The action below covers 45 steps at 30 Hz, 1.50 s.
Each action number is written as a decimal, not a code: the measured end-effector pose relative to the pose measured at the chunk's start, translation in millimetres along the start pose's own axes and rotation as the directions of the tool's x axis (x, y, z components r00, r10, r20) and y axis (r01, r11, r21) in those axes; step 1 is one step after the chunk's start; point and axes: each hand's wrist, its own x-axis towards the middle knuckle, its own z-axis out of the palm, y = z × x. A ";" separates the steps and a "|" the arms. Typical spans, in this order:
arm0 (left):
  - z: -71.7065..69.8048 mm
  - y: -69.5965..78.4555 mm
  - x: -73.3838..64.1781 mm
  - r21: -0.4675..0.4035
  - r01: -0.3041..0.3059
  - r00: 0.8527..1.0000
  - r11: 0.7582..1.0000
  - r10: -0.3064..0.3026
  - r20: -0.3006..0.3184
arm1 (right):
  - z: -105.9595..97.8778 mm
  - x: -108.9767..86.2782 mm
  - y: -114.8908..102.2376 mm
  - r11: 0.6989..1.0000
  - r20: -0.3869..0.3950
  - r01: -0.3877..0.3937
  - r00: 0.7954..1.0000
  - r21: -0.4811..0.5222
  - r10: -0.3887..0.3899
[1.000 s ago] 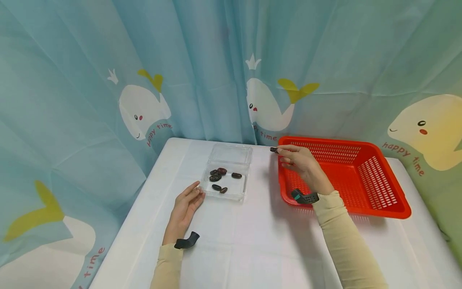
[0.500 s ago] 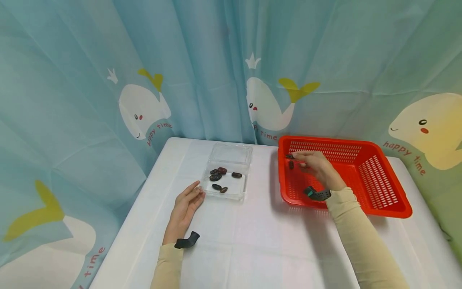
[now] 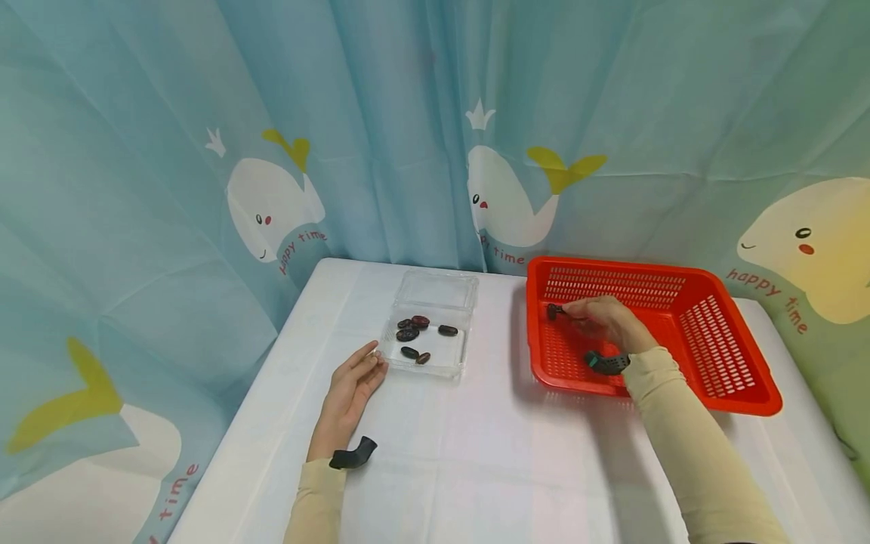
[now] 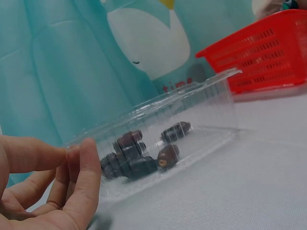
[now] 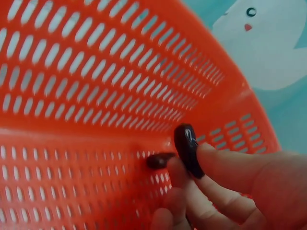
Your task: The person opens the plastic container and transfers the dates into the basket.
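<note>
My left hand (image 3: 350, 393) pinches the near left corner of a clear plastic box (image 3: 445, 349), whose lid (image 3: 438, 289) lies folded back. Several dark, wrinkled dates (image 3: 408, 333) are in the box; the left wrist view shows a brown date (image 4: 168, 156) through its wall. Inside the red basket (image 3: 741, 332), at its left end, is my right hand (image 3: 607, 317). Thumb and fingertips pinch a glossy dark date (image 5: 187, 149), held tilted above the basket floor. Behind it, a second date (image 5: 159, 161) lies in the corner of the basket.
A white cloth (image 3: 489, 453) covers the table. Behind it hangs a blue curtain (image 3: 381, 136) with whale prints, close to the basket's back rim. The slotted basket walls rise around my right hand.
My right hand has carried its date rightward over the basket's left rim and down inside. The date lying in the basket has come into view. My left hand stays at the box.
</note>
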 end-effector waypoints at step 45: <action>-2.4 -1.6 -2.9 0.049 -0.016 1.000 0.999 0.016 0.006 | -0.3 2.0 -0.1 0.926 -0.018 -0.029 1.000 -0.377 0.024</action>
